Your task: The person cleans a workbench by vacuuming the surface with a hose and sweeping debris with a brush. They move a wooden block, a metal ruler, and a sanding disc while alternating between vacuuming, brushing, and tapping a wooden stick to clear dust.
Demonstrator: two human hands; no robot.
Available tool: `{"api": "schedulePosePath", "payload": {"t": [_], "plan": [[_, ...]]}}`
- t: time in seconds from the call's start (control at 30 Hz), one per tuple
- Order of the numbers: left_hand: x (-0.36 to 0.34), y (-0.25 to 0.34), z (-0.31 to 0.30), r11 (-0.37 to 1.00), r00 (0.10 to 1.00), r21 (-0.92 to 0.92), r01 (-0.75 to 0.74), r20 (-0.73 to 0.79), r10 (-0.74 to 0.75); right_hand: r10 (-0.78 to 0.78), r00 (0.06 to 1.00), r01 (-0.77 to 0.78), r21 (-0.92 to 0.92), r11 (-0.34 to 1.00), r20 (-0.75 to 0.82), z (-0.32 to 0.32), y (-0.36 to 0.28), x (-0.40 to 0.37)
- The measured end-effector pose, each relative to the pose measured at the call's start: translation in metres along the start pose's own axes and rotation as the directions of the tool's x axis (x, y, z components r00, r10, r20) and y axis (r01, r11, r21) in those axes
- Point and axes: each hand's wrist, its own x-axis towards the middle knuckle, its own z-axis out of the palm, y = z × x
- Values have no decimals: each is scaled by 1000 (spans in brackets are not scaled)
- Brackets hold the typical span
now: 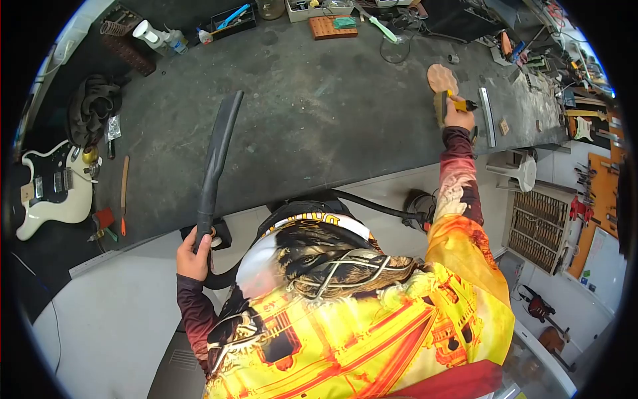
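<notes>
My left hand [193,257] is closed round the lower end of a long black vacuum nozzle [216,149]. The nozzle slants up over the dark workbench [292,113], and a black hose [224,278] bends away beneath my hand. Out at the right, my right hand [459,117] grips a brush with a yellow-and-black handle [464,105]. Its pale bristles [440,110] point left, close to the bench top. Just beyond the brush lies a round tan wooden disc [441,78]. A metal straightedge [488,117] is to the right of that hand.
At the left are a white guitar body [58,189], a dark cloth [93,110] and a wooden-handled tool [124,193]. A drilled wooden block [332,27] stands at the back. Tools crowd the right end, and a white stool [518,169] stands below the bench edge.
</notes>
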Motion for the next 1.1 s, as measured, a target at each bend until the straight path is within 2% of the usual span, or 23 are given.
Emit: {"api": "schedulePosePath", "payload": {"t": [0.03, 0.07, 0.1, 0.17, 0.2, 0.23, 0.27, 0.33, 0.4, 0.47, 0.57, 0.6, 0.63, 0.67, 0.7, 0.73, 0.8, 0.83, 0.9, 0.93, 1.0, 1.07, 1.1], "plan": [[0, -3, -1, 1000, 1000, 5, 1, 1, -1, 48, 998, -45, -102, 994, 28, 2, 5, -3], [2, -8, -2, 1000, 1000, 18, -21, -15, 21, -79, 994, 87, -113, 990, 74, -10, -51, -21], [4, -12, -2, 999, 999, 33, -44, -27, 45, -65, 995, 83, -259, 962, 77, 17, -49, -20], [7, -18, 0, 997, 997, 33, -70, -31, 71, -189, 979, 185, 63, 981, 70, 41, -90, -44], [10, -18, 0, 995, 994, 22, -95, -45, 96, -168, 982, 151, 175, 973, 89, 55, -108, -54], [10, -14, 1, 995, 994, 29, -99, -39, 100, -210, 974, 185, 239, 953, 83, 55, -138, -67], [9, -8, 3, 998, 998, -6, -68, -15, 68, -232, 961, 151, 416, 896, 150, 56, -158, -80], [10, 0, 5, 998, 999, -42, -40, 7, 40, -266, 947, 176, 399, 900, 181, 40, -181, -86], [5, 1, 5, 998, 999, -52, -44, 20, 45, -234, 970, 182, 445, 877, 63, 44, -146, -54], [0, 1, 6, 999, 999, -12, -47, 8, 47, -488, 869, 494, 98, 864, -79, 25, -97, -4], [-6, -2, 8, 1000, 1000, 18, -8, 11, 8, -459, 879, 476, 166, 864, -128, 35, -72, 7], [-7, -3, 8, 1000, 999, 9, 28, 26, -28, -326, 944, 322, 71, 944, 54, 41, -87, -10], [-7, -5, 10, 999, 999, -16, 30, 26, -29, -157, 965, 173, -55, 983, 211, 47, -107, -29], [-5, -4, 11, 1000, 999, -14, 26, 31, -25, -184, 961, 187, 6, 982, 205, 52, -142, -63], [-4, -3, 12, 1000, 1000, -19, 8, 27, -7, -283, 947, 281, 37, 959, 154, 64, -164, -96], [-5, -2, 11, 1000, 1000, -22, -10, 20, 10, -454, 889, 424, 269, 865, 56, 78, -185, -126], [-1, -2, 5, 1000, 999, -19, -4, 32, 4, -440, 866, 240, 576, 781, 236, 66, -240, -182], [1, -1, 3, 1000, 999, -24, 6, 46, -5, -436, 870, 239, 574, 783, 231, 58, -244, -177], [-1, 0, 4, 999, 1000, -38, -14, 25, 15, -272, 929, 84, 575, 814, 250, 43, -244, -164], [-1, 0, 5, 998, 999, -52, -39, 4, 40, -232, 954, 103, 522, 846, 188, 35, -226, -137], [-4, -5, 5, 997, 1000, -70, -25, -11, 24, -62, 979, -44, 496, 867, 196, 17, -174, -88], [-10, -9, 4, 996, 1000, -85, -7, -29, 4, -200, 979, 191, 196, 962, 27, 2, -113, -57], [-12, -10, 3, 998, 1000, -70, 4, -15, -5, -134, 985, 119, 142, 983, 105, 5, -87, -55]]}}
